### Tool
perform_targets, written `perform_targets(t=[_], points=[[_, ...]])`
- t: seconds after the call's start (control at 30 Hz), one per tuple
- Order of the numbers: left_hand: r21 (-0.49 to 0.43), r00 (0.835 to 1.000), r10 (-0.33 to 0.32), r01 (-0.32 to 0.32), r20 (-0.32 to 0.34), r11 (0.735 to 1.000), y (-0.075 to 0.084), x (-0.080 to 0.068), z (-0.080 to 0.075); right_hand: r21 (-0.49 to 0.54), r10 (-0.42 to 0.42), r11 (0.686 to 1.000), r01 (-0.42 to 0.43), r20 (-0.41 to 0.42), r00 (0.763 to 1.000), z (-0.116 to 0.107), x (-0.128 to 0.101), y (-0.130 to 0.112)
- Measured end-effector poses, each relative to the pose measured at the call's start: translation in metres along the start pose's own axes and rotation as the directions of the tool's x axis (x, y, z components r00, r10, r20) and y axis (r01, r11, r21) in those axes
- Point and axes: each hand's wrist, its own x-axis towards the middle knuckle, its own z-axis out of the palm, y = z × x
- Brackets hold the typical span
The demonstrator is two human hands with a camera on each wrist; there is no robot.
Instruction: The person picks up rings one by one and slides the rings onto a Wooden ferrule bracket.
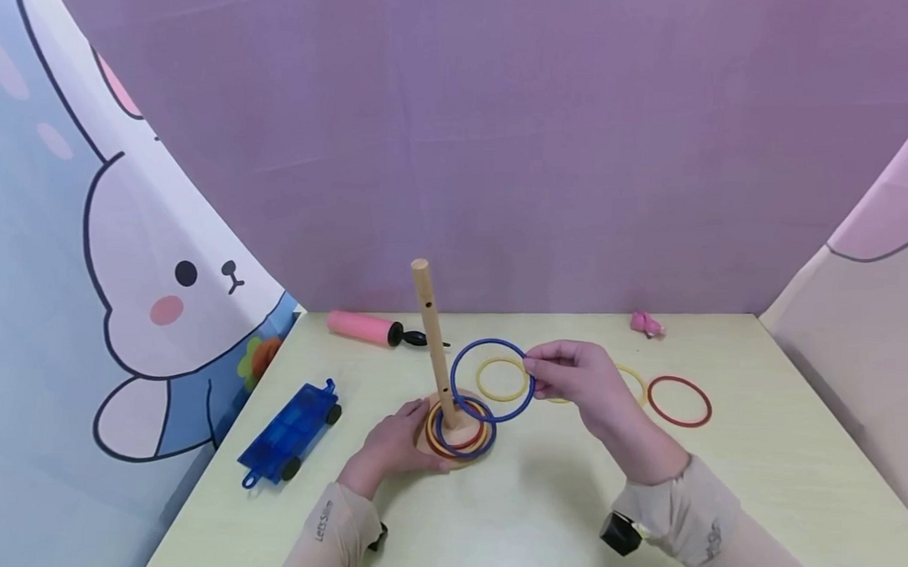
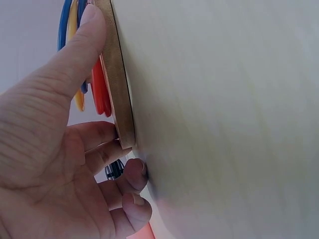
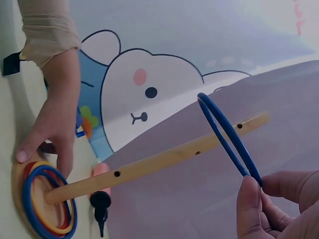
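Observation:
A wooden post (image 1: 432, 324) rises from a round wooden base (image 3: 16, 191). Blue, yellow and red rings (image 1: 491, 446) lie stacked around its foot. My left hand (image 1: 397, 445) grips the base's rim, thumb on one side and fingers on the other. Between thumb and fingertips, my right hand (image 1: 581, 386) pinches a blue ring (image 1: 494, 342) at its right edge. This ring hangs tilted beside the post in the head view. In the right wrist view it overlaps the post's upper part; whether the post passes through it I cannot tell.
A yellow ring (image 1: 502, 399) and a red ring (image 1: 685, 425) lie on the table; more yellow (image 1: 633, 373) shows behind my right hand. At the back are a pink hand pump (image 1: 362, 327) and a small pink object (image 1: 648, 324). A blue toy cart (image 1: 287, 432) stands left.

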Motion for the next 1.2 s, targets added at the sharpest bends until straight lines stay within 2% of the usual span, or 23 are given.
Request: perform_targets(t=[0.27,0.67,0.93,1.2], points=[[0.002,1.000,0.001,-0.001,0.004,1.000,-0.001,0.001,0.001,0.043,-0.051,0.998,0.050,0.026,0.998,0.007,0.003,-0.019],[0.018,1.000,0.002,-0.002,0.008,1.000,0.000,-0.001,-0.002,0.044,-0.083,0.996,0.082,0.031,0.996,0.023,0.005,-0.048],[0.004,1.000,0.006,-0.006,0.008,1.000,0.000,-0.001,-0.001,0.061,-0.107,0.993,0.106,0.010,0.994,0.032,0.009,-0.066],[0.001,1.000,0.011,-0.011,-0.004,1.000,-0.001,0.000,0.001,0.078,-0.095,0.992,0.096,-0.018,0.995,0.043,0.016,-0.083]])
